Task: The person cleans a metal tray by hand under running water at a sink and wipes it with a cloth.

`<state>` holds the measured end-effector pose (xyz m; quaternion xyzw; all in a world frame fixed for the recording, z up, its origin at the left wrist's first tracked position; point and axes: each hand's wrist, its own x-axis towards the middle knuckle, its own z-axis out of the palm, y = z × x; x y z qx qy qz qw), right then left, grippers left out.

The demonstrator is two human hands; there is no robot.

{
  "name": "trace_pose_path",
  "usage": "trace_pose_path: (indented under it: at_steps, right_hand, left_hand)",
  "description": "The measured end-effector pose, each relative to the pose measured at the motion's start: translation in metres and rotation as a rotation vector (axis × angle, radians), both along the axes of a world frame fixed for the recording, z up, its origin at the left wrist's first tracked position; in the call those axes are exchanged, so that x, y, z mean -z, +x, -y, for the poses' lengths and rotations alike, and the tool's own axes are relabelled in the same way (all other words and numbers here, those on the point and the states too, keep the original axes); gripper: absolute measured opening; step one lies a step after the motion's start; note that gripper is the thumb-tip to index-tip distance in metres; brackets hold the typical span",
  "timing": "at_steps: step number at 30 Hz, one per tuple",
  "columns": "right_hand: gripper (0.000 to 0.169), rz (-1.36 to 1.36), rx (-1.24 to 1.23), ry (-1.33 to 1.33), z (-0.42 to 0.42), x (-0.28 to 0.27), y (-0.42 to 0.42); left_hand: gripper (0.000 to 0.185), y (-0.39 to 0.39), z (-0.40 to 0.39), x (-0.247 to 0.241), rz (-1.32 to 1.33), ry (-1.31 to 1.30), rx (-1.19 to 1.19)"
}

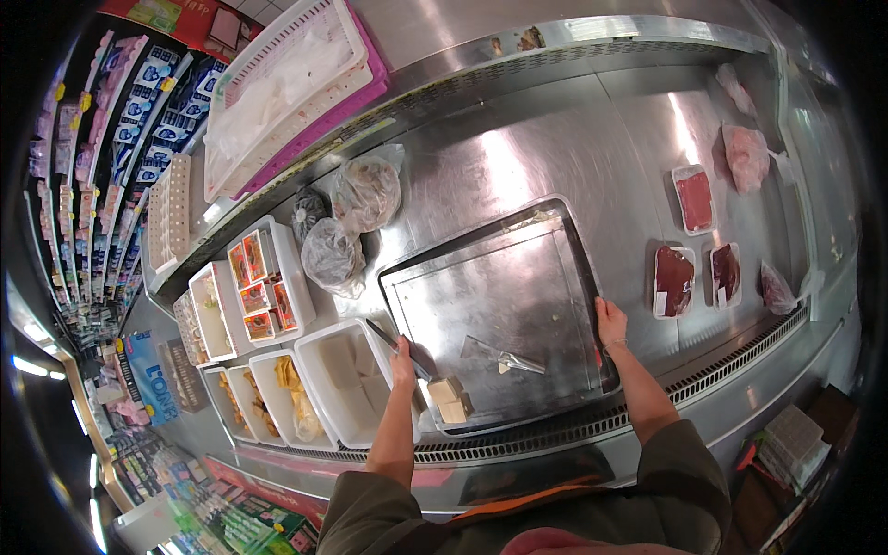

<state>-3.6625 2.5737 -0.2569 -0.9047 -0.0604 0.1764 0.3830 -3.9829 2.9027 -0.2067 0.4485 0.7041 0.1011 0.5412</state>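
Note:
A large metal tray lies slightly askew on the steel counter, with a dark rim showing around its edges. My left hand is closed on a dark, flat, long-bladed tool beside the tray's left edge; its exact kind is unclear. My right hand grips the tray's right rim. On the tray near its front edge lies a flat metal spatula. Blocks of tofu sit at the tray's front left corner. Left of my left hand stands a white tub holding pale slabs.
Plastic-bagged goods lie behind the tray. White tubs with boxed packs and yellow food stand at left. Wrapped meat trays and bagged meat lie at right. A white crate stands back left; a perforated grille runs along the front.

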Motion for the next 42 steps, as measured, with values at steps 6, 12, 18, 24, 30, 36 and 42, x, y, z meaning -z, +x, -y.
trace_pose_path:
  at_steps: [6, 12, 18, 24, 30, 36, 42]
  right_hand:
    - [0.044, 0.056, -0.048, -0.084, 0.013, 0.003, 0.018]
    - [0.045, 0.009, 0.017, -0.098, 0.014, -0.029, 0.028]
    - [0.048, 0.111, 0.049, -0.072, 0.028, -0.048, 0.029]
    - [0.048, -0.024, -0.028, -0.078, 0.010, -0.164, 0.042]
    - [0.052, -0.053, -0.079, -0.048, 0.003, -0.281, 0.020]
    - [0.047, 0.027, -0.054, 0.178, 0.022, -0.354, -0.026]
    - [0.043, -0.030, 0.044, 0.281, 0.089, -0.371, -0.073]
  left_hand:
    - [0.059, 0.013, 0.005, -0.005, -0.069, 0.086, 0.046]
    - [0.053, 0.023, -0.002, -0.008, 0.091, -0.009, 0.035]
    - [0.035, 0.051, -0.014, -0.036, 0.227, 0.010, 0.075]
    - [0.038, 0.047, -0.046, -0.123, 0.228, -0.010, 0.176]
    - [0.047, 0.037, -0.082, -0.236, 0.312, 0.137, 0.294]
    - [0.051, 0.022, -0.116, -0.381, 0.268, 0.102, 0.510]
    - [0.038, 0.047, -0.017, -0.464, 0.179, 0.265, 0.575]
